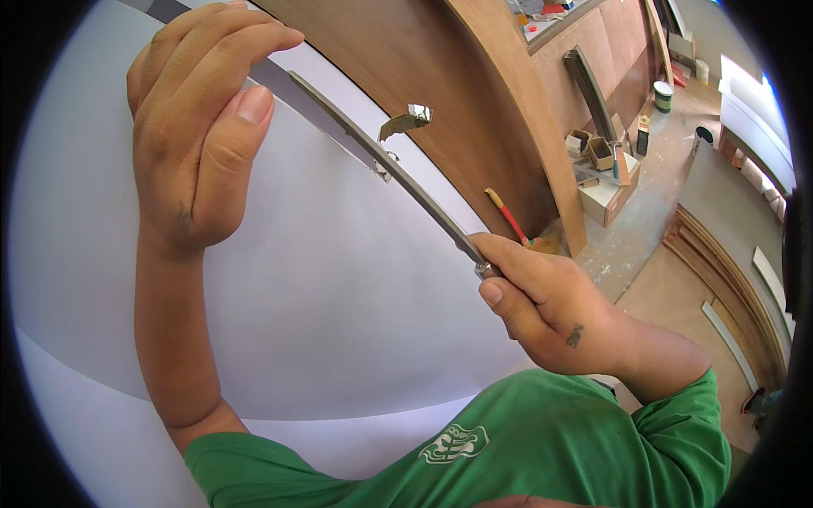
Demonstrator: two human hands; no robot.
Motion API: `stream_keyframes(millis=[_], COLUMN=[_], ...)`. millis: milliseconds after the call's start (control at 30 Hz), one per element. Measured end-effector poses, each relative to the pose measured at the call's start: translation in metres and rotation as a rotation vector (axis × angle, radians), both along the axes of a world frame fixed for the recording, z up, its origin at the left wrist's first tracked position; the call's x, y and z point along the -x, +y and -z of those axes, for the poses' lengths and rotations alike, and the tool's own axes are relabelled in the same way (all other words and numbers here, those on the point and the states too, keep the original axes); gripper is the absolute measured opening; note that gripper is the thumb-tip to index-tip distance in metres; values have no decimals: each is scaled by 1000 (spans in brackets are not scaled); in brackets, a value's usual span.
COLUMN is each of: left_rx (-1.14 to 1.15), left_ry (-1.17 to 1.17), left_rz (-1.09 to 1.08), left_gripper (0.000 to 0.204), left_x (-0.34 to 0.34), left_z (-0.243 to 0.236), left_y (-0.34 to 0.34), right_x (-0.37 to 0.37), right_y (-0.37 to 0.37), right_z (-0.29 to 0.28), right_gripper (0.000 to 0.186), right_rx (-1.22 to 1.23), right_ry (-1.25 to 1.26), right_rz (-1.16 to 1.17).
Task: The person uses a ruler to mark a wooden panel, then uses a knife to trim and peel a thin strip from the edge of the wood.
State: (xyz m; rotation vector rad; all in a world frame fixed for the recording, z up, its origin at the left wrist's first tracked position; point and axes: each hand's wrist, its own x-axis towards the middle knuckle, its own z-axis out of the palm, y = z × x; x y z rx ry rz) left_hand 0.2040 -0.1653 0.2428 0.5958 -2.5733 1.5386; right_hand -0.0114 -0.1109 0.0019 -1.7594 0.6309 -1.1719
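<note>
My right hand grips a long, flat metal file by its handle, with the blade slanting up and left along the edge of a large pale curved panel. My left hand is at the panel's upper edge near the file's far tip, fingers curved and apart, thumb separate; whether it bears on the panel is unclear. A crumpled silvery strip sticks up beside the middle of the blade.
A curved wooden panel stands beyond the edge, with a red-handled brush below. Farther right are small boxes, a green-and-white can and stacked curved boards. A person's foot shows at the right rim.
</note>
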Motion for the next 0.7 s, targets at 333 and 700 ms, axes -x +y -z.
stream_keyframes(millis=[333,700], left_rx=[-2,-734], left_ry=[-3,496], left_rz=[72,1289], left_gripper=[45,37], left_x=[5,23], left_z=[-3,40], left_y=[1,-79], right_x=[-11,-9], right_y=[-7,5], right_z=[-20,-36], right_gripper=[37,30], right_rx=[83,88], right_ry=[142,161], right_rz=[4,37])
